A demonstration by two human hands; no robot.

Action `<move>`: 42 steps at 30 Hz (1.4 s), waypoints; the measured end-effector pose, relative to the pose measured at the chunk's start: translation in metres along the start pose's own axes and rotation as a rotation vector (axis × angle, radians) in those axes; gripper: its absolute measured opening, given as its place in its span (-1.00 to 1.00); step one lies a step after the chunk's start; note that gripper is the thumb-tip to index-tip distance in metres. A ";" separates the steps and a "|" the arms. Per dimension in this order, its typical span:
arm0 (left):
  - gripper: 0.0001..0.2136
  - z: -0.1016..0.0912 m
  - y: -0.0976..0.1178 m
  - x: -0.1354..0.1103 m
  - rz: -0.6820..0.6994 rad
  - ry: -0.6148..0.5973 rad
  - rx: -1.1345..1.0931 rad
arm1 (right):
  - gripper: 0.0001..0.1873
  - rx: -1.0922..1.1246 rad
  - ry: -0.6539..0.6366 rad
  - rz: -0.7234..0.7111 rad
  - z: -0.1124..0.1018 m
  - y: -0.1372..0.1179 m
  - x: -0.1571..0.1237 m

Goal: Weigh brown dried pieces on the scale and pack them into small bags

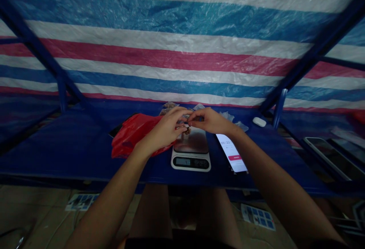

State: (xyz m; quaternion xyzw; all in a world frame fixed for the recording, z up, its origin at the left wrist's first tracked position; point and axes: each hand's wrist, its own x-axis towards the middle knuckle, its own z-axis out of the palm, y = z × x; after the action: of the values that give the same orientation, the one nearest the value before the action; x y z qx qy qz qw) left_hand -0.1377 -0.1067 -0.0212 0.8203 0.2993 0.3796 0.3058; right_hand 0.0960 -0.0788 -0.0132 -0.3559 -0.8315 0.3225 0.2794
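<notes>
My left hand (167, 127) and my right hand (209, 120) meet above a digital kitchen scale (190, 161), with their fingertips closed around a small brown piece (187, 130). The piece is partly hidden by my fingers, so I cannot tell exactly what it is. The scale's steel platform is just below it, and the display is too small to read. A crumpled red plastic bag (134, 135) lies under my left wrist and reaches the scale's left side. A lit smartphone (230, 153) lies just below my right forearm.
The dark blue tabletop (85, 154) is framed by blue metal bars. Small packets (169, 107), clear plastic (228, 116), and a white earbud case (259, 122) lie behind my hands. A striped tarpaulin (182, 51) hangs behind. Another phone (327, 157) lies at the right.
</notes>
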 end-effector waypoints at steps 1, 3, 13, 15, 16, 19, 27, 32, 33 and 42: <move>-0.54 0.000 0.001 0.000 0.001 0.000 0.001 | -0.80 -0.003 0.002 -0.007 0.001 -0.001 0.000; -0.52 0.001 0.003 -0.001 0.001 0.003 0.008 | -0.81 -0.010 0.003 -0.013 0.002 -0.003 0.001; -0.68 -0.007 0.001 -0.006 -0.042 0.058 0.105 | -0.81 -0.041 -0.034 -0.012 0.007 -0.010 0.002; -0.79 -0.010 0.008 -0.011 -0.060 0.022 0.211 | -0.78 -0.074 -0.035 -0.019 0.006 -0.013 0.002; -0.83 -0.012 0.013 -0.015 -0.069 -0.007 0.269 | -0.76 -0.088 -0.020 -0.025 0.005 -0.014 0.002; -0.89 -0.014 0.026 -0.026 -0.126 -0.119 0.439 | -0.73 -0.107 0.047 -0.016 0.002 -0.014 0.000; -0.83 -0.007 0.034 -0.037 -0.232 -0.348 0.652 | -0.73 -0.129 0.053 0.027 0.000 -0.010 -0.011; -0.81 -0.014 0.033 -0.031 -0.166 -0.277 0.612 | -0.73 -0.104 0.069 0.053 -0.001 -0.007 -0.016; -0.79 -0.016 0.034 -0.029 -0.135 -0.237 0.611 | -0.72 -0.095 0.075 0.057 -0.001 -0.007 -0.016; -0.78 -0.016 0.025 0.002 -0.033 -0.198 0.612 | -0.72 -0.080 0.079 0.054 0.000 -0.005 -0.018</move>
State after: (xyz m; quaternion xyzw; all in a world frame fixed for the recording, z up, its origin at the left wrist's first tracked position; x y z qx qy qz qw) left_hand -0.1432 -0.1166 0.0065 0.9021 0.3817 0.1853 0.0785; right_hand 0.1044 -0.0951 -0.0130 -0.4014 -0.8221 0.2820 0.2890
